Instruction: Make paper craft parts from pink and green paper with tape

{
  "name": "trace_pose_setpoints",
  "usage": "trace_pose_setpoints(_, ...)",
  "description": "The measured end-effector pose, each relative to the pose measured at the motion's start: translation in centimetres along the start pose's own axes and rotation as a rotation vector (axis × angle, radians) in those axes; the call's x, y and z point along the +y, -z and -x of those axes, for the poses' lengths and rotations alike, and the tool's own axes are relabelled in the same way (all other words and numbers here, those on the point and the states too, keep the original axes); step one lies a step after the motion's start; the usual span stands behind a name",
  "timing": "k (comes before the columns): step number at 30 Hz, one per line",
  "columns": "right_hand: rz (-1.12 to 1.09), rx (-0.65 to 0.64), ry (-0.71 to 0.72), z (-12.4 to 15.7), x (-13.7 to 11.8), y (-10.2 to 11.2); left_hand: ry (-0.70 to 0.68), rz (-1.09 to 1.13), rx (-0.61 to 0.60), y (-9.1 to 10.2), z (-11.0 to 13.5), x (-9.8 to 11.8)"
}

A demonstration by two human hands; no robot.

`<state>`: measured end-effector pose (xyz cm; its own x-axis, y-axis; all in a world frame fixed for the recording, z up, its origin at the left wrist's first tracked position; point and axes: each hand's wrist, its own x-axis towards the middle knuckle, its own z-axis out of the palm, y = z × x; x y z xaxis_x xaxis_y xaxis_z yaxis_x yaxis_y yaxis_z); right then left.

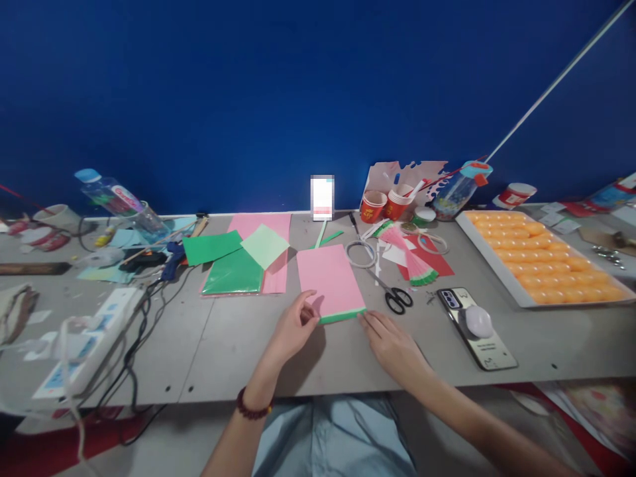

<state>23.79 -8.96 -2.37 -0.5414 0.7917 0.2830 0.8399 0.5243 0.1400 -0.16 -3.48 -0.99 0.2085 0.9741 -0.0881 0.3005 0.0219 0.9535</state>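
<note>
A pink paper sheet (pixel 330 277) with a green strip along its near edge lies flat on the grey table (pixel 218 344). My left hand (pixel 293 328) pinches the sheet's near left corner between thumb and fingers. My right hand (pixel 392 341) rests at the near right corner, fingertips touching the green strip, fingers loosely extended. A bead bracelet (pixel 252 407) sits on my left wrist.
Black-handled scissors (pixel 395 295) and a tape ring (pixel 360 253) lie right of the sheet. A phone (pixel 476 326) lies further right, beside a tray of orange balls (pixel 544 262). Green and pink papers (pixel 238 262) are left; power strip and cables (pixel 94 344) far left; red cups (pixel 385 204) behind.
</note>
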Motion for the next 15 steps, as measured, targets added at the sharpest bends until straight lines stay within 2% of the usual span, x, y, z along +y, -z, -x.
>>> trace_pose_setpoints(6, 0.01, -0.02, 0.02, -0.04, 0.03, 0.03, -0.023, -0.031, 0.035, 0.04, -0.08, -0.7)
trace_pose_setpoints(15, 0.001, -0.025, 0.005, -0.11, 0.01, -0.03, -0.058, -0.14, 0.047, 0.01, 0.07, -0.23)
